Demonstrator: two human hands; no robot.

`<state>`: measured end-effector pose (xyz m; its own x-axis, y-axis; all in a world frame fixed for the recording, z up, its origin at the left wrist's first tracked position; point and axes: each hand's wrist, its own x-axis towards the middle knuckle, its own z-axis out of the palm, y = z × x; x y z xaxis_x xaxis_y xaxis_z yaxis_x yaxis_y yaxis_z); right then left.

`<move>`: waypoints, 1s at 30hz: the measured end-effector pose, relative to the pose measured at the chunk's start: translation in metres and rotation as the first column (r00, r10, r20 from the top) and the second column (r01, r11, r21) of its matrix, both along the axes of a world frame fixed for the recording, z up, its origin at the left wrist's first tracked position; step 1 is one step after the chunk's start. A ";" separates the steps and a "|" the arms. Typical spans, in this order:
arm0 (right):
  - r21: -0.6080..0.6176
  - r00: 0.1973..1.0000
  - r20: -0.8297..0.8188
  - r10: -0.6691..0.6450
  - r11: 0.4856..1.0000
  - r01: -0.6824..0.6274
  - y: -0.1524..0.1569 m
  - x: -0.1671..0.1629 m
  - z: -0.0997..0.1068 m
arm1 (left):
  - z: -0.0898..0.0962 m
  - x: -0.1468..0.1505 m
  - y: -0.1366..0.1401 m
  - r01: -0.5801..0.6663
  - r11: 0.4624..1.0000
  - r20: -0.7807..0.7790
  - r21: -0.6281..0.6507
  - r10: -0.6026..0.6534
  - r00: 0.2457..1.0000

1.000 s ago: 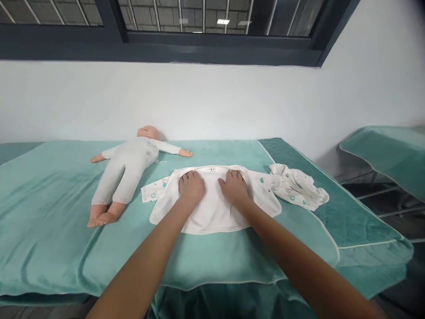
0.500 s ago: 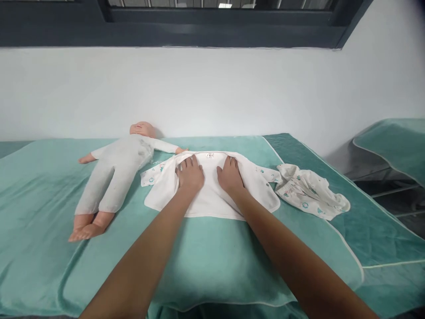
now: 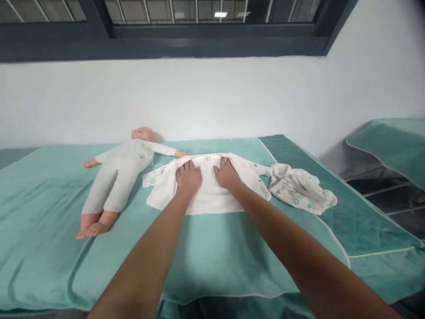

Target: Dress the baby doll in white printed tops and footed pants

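A white baby shirt (image 3: pixel 209 195) with printed sleeves lies spread on the green bed, its front opened out and its neck label facing up. My left hand (image 3: pixel 188 177) lies flat on the left half of the shirt, fingers pointing to the collar. On the right half rests my right hand (image 3: pixel 227 173), also flat with fingers apart. Neither hand grips the cloth. To the left a baby doll (image 3: pixel 122 173) in white lies on its back, one of its hands close to the shirt's collar. A crumpled printed baby garment (image 3: pixel 300 188) touches the shirt's right sleeve.
The green bed cover (image 3: pixel 206 252) has a pale piped edge. Behind it rises a white wall (image 3: pixel 212 97) below a dark window frame (image 3: pixel 212 42). Another green padded surface (image 3: pixel 392 146) with metal bars under it stands at the right.
The view has tilted up a little, so more of the window shows. Both hands stay flat on the shirt in nearly the same places. The doll and the crumpled garment have not moved.
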<state>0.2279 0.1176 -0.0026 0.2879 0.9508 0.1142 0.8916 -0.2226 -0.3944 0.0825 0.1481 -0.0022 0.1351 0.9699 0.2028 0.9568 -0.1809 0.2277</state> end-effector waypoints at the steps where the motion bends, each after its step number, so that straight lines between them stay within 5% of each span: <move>1: 0.006 1.000 0.002 0.002 1.000 -0.002 0.001 0.002 0.000 | 0.000 0.000 0.000 -0.002 1.000 0.004 0.000 0.002 1.000; 15: 0.163 0.999 -0.020 0.033 0.986 -0.029 0.022 0.010 -0.011 | -0.001 0.008 0.018 -0.047 0.998 0.016 0.031 0.046 0.999; 22: 0.069 0.999 0.006 0.037 0.997 -0.037 0.029 0.018 -0.012 | 0.002 0.008 0.008 -0.039 0.984 0.037 0.175 0.033 0.999; 30: 0.017 1.000 -0.012 0.020 1.000 -0.020 0.032 0.018 -0.017 | -0.002 0.008 0.012 -0.038 0.992 0.002 0.120 0.038 0.999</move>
